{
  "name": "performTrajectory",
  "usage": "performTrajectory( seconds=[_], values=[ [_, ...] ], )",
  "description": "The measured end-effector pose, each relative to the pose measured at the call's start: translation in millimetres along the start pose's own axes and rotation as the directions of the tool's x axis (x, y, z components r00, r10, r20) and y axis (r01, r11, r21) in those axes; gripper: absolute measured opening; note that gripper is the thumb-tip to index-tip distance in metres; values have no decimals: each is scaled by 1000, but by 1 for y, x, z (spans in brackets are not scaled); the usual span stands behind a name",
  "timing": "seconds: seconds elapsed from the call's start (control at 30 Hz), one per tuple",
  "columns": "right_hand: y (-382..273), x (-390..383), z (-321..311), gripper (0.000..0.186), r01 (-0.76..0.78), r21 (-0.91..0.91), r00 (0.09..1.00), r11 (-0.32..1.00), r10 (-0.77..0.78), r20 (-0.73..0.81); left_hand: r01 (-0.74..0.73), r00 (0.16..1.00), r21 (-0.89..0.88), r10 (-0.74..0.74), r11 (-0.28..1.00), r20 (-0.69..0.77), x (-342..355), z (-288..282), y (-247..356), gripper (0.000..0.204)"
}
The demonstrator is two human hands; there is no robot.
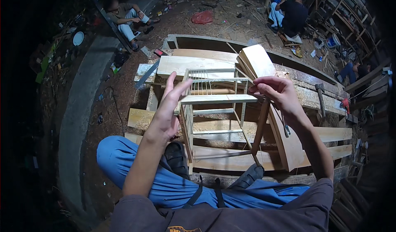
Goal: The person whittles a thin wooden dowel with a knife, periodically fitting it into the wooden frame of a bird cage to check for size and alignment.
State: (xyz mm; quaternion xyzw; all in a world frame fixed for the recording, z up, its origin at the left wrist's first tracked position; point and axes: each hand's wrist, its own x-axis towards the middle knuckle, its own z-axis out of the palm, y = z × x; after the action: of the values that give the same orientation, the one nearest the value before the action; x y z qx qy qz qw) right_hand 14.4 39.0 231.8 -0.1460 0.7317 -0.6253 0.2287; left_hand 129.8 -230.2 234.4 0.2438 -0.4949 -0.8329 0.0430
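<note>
One slatted wooden frame (218, 99) is sitting above the plank surface (307, 95). Left hand (167, 110) is touching its left end, fingers straightened; right hand (282, 95) is bunching fingers at its right end, can't tell if gripping. They're working well apart across the frame. Hammer (321, 100) is lying right of the frame.

1. the head view looks down and forward from the person's head, over the shirt (231, 217).
2. its wide fisheye lens bends edges toward a dark rim.
3. the left hand (166, 110) and right hand (282, 95) are near, the littered ground (177, 31) well beyond.
</note>
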Motion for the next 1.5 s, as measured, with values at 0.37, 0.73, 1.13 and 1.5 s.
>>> performTrajectory(
  seconds=[0.37, 0.73, 1.13, 1.5],
  values=[
    [0, 1, 3, 46, 472, -57, 858, 880, -473, -201, -602, 788, 198, 538, 773, 299, 27, -6, -6, 69],
    [28, 24, -10, 49, 196, 367, 855, 909, 25, -518, -844, 530, 197, 727, 498, 436, 35, 3, -70, 53],
    [44, 9, -2, 46, 209, 280, 845, 937, -29, -534, -662, 734, 41, 636, 748, 238, 28, 17, -68, 65],
    [71, -8, 15, 54, 504, -221, 696, 835, -544, -469, -383, 922, -13, 382, 924, -59, 54, 8, -61, 80]
  ],
)
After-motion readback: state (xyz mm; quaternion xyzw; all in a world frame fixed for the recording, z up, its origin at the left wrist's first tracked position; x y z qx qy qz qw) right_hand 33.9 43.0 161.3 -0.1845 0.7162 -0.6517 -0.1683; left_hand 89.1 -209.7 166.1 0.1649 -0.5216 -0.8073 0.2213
